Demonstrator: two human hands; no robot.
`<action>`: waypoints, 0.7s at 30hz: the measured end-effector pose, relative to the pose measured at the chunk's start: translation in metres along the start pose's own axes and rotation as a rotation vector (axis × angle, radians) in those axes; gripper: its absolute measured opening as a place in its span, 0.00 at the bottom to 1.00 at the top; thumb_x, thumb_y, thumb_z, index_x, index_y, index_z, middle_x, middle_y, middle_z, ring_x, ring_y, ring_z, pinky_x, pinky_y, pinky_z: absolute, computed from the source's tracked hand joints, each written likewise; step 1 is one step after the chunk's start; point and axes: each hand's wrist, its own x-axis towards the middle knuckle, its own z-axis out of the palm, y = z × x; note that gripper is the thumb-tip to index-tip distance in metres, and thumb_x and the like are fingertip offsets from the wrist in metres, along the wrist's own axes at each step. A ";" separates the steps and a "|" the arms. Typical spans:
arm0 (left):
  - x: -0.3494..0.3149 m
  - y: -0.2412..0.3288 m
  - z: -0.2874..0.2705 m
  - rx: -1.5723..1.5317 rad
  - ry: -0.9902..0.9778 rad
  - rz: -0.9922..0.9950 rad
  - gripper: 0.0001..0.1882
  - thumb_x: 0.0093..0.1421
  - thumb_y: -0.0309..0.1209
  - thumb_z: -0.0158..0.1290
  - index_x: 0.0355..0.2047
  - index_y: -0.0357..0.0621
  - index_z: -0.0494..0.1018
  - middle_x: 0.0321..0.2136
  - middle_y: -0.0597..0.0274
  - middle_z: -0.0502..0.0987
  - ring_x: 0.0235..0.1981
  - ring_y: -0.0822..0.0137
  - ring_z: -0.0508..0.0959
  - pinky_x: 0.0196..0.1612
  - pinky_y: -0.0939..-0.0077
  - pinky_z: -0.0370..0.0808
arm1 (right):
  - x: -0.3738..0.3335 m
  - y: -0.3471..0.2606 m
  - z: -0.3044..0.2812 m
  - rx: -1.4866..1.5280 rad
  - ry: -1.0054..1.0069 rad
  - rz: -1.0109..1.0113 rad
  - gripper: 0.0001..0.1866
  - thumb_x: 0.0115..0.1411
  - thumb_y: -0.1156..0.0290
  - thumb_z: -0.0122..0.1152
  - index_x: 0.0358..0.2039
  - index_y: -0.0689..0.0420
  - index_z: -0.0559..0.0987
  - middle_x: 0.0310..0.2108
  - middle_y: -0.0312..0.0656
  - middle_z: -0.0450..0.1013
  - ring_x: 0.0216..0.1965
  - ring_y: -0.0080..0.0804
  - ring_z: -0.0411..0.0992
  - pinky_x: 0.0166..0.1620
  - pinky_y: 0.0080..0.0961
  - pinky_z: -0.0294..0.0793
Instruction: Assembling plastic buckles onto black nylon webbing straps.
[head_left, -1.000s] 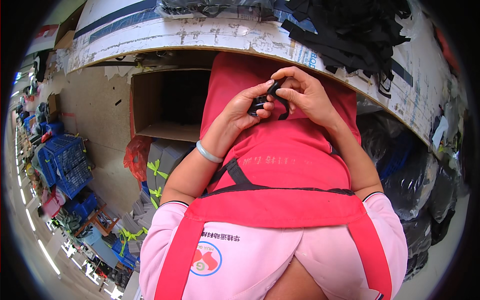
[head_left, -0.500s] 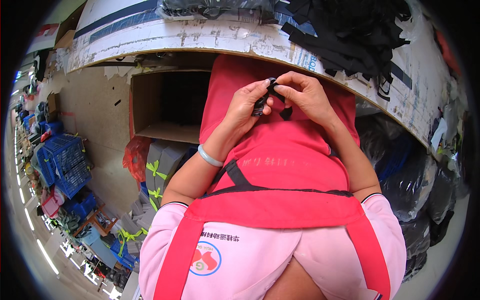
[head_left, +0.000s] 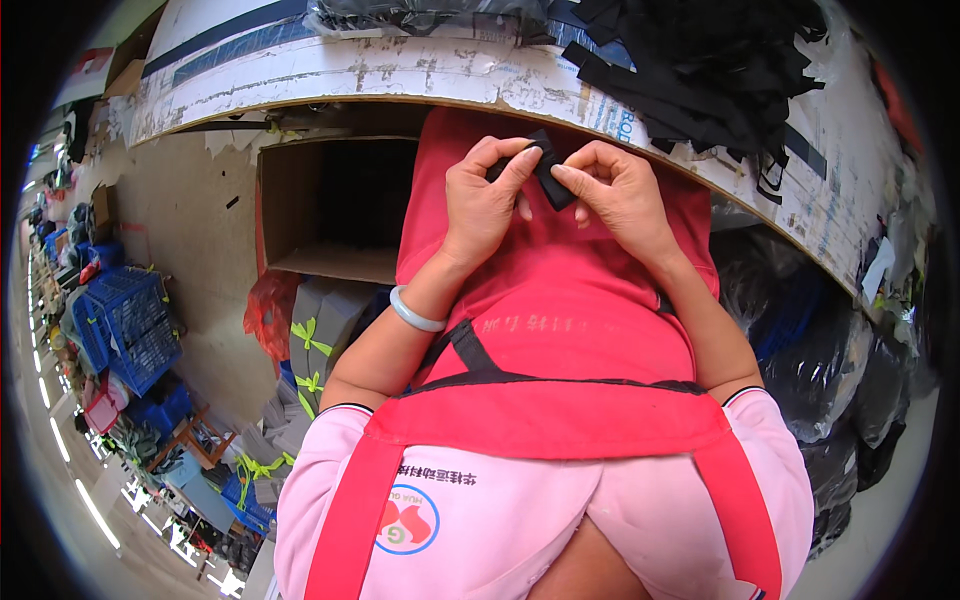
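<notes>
At 9 o'clock, well apart from the hands, blue plastic crates are sitting on the floor; their contents are too small to tell. At 11 o'clock an open cardboard box is lying on its side under the counter, its mouth facing the viewer; the interior is reading dark and I cannot tell what is in it. Just right of centre, near 12 o'clock, the left hand is curling its fingers and pinching the left end of a short black strap piece between thumb and forefinger. The right hand is pinching the same piece from the right, fingertips pressed together on it. The piece is being held over the red apron, just below the counter edge. At 1 o'clock a heap of black straps is lying on the counter. Judged risk: the grip is only by fingertips on a small piece, so it may be slipping out and dropping down the apron toward the floor clutter; a loose strap hanging over the edge could also be snagging a wrist.
</notes>
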 end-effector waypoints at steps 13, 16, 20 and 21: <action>-0.003 -0.007 -0.006 0.033 -0.060 0.125 0.11 0.57 0.17 0.56 0.41 0.34 0.78 0.43 0.61 0.72 0.23 0.76 0.75 0.17 0.87 0.71 | 0.009 0.009 0.007 0.260 0.038 -0.012 0.11 0.62 0.73 0.58 0.43 0.62 0.72 0.29 0.34 0.72 0.25 0.16 0.72 0.32 0.14 0.76; -0.003 -0.003 -0.003 0.057 0.002 0.167 0.09 0.56 0.17 0.56 0.38 0.35 0.79 0.40 0.63 0.71 0.22 0.78 0.74 0.16 0.89 0.71 | 0.009 0.007 0.006 0.250 -0.007 -0.027 0.15 0.63 0.73 0.58 0.49 0.62 0.70 0.33 0.35 0.72 0.30 0.17 0.73 0.37 0.15 0.76; -0.006 0.001 -0.004 0.133 -0.039 0.262 0.10 0.56 0.16 0.56 0.37 0.37 0.79 0.40 0.63 0.71 0.22 0.79 0.74 0.17 0.89 0.70 | 0.013 0.011 -0.005 0.254 -0.082 0.084 0.11 0.64 0.69 0.57 0.44 0.61 0.73 0.28 0.34 0.72 0.26 0.17 0.72 0.32 0.14 0.76; -0.007 0.001 -0.005 0.183 -0.090 0.302 0.10 0.56 0.15 0.56 0.38 0.37 0.79 0.41 0.62 0.71 0.22 0.79 0.74 0.17 0.89 0.70 | 0.015 0.011 -0.010 0.277 -0.126 0.164 0.11 0.64 0.68 0.56 0.41 0.61 0.75 0.26 0.34 0.72 0.24 0.17 0.72 0.30 0.14 0.76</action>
